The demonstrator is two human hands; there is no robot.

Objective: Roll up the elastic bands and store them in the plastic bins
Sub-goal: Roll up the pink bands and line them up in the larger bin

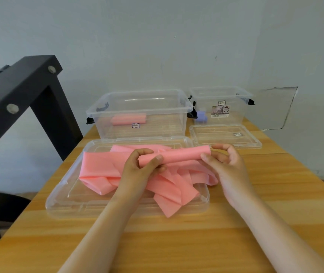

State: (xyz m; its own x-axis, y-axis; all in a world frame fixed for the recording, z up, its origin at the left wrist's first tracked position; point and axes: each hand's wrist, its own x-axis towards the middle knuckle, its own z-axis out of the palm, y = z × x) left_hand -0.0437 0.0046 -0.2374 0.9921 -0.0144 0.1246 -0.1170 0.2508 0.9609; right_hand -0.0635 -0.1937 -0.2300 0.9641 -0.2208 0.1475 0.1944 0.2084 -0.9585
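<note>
A wooden table [176,243] is seen, and on it a large lid [98,205] of clear plastic is laid flat; all places here are given from this lid. Just behind its far edge a large bin [163,125] is set, open at the top. To the right of that bin, behind the lid's far right corner, a small bin [234,109] is placed, with a small lid [216,138] lying flat before it. A pink band [100,168] is spread in loose folds over the middle of the large lid, and its rolled part [184,154] is held up above the lid's far half. The left hand [141,170] is closed around the left end of this roll, thumb in front, and the right hand [228,166] is curled around the right end. The long axis of the roll is kept along the lid's far edge, from hand to hand, while the unrolled length hangs toward the lid's near side. The rolling is therefore judged not finished. A pink roll [128,119] is stored in the large bin, a purple roll [202,116] in the small one.
</note>
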